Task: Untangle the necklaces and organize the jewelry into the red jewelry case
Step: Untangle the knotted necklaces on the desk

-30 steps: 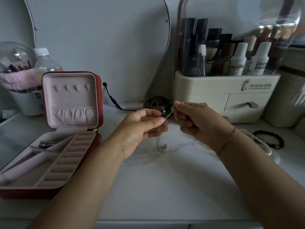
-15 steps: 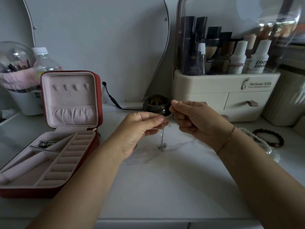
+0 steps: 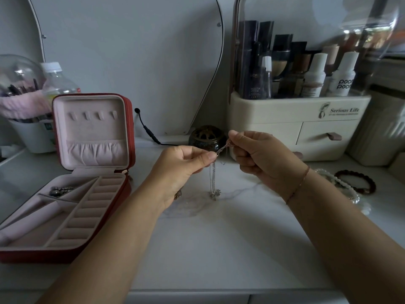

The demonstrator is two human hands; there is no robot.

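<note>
Left hand (image 3: 182,170) pinches the tangled necklaces (image 3: 213,178) between thumb and forefinger tip, with the other fingers curled under the palm. On my screen the right hand (image 3: 260,159) grasps the same chains a little higher and further back, its fingers folded round them.

Between the two hands a short stretch of twisted chain runs taut, slanting up from the left fingertips toward the right hand. Below the left pinch the rest hangs straight down in several thin silver strands, long axis vertical. A small pendant at the bottom is touching or just above the white table (image 3: 219,249); I cannot tell which.

Both forearms reach in from the near edge and converge over the middle of the table, with the hands raised above it.

The red jewelry case (image 3: 129,128) lies open well to the left, lid upright, with a small silver piece (image 3: 60,190) in a rear compartment. A dark bead bracelet (image 3: 359,183) and a pearl bracelet (image 3: 341,185) lie on the table beside the right wrist.
</note>
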